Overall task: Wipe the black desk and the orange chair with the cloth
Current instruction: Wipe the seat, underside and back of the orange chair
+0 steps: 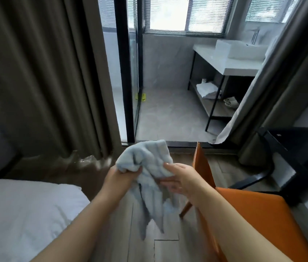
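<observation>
A light blue cloth (pixel 149 167) hangs crumpled in front of me, above the wooden floor. My left hand (pixel 120 177) grips its upper left part in a fist. My right hand (pixel 181 179) pinches its right side between thumb and fingers. The orange chair (pixel 259 214) stands just right of my hands, its backrest edge behind my right wrist and its seat under my right forearm. The black desk (pixel 304 146) is at the right edge, beyond the chair.
A bed with white bedding (pixel 21 210) fills the lower left. Brown curtains (pixel 41 76) hang at left and right. Ahead, a black-framed glass door (pixel 125 72) leads onto a tiled bathroom with a white sink counter (pixel 230 59). Wooden floor lies between bed and chair.
</observation>
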`<act>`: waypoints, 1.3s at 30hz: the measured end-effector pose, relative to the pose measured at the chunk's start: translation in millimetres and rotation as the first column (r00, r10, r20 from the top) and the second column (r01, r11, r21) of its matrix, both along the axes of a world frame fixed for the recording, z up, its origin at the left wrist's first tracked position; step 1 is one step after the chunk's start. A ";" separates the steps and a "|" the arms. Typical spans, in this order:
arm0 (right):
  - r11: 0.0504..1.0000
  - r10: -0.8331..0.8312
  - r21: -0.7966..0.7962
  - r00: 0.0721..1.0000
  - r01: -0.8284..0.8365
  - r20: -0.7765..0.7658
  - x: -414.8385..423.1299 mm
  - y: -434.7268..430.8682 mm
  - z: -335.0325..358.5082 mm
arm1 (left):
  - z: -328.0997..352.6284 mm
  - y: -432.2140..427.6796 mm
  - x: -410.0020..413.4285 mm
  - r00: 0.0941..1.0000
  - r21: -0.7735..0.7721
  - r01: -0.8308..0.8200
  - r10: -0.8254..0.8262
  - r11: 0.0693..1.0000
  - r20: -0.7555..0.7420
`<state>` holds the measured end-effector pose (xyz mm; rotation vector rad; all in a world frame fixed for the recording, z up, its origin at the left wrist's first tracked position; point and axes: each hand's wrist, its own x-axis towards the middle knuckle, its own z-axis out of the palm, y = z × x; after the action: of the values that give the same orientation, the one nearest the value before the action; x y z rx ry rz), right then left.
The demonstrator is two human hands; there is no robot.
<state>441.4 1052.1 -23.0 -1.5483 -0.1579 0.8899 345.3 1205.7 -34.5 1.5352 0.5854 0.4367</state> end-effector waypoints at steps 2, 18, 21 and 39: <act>0.998 -0.033 -0.043 0.997 0.036 0.069 9.3 9.4 2.5 | -1.8 26.9 9.4 0.998 -0.001 0.055 -0.055 0.998 -0.011; 0.893 -0.072 0.438 0.994 0.103 -0.088 178.2 77.5 -6.1 | 20.0 123.4 211.4 0.935 -0.359 0.354 -0.333 0.864 0.120; 0.923 -0.080 0.374 0.995 0.097 -0.061 219.8 87.8 -3.6 | 21.3 131.1 261.8 0.942 -0.385 0.333 -0.323 0.861 0.093; 0.633 -0.759 0.024 0.626 0.774 -0.180 367.5 145.7 -17.4 | -17.8 177.3 474.4 0.494 0.757 0.651 -0.792 0.064 -0.358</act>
<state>808.9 1197.8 -40.5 -1.2510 0.5515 0.2856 819.8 1383.0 -52.3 2.4629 -0.7797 -0.0421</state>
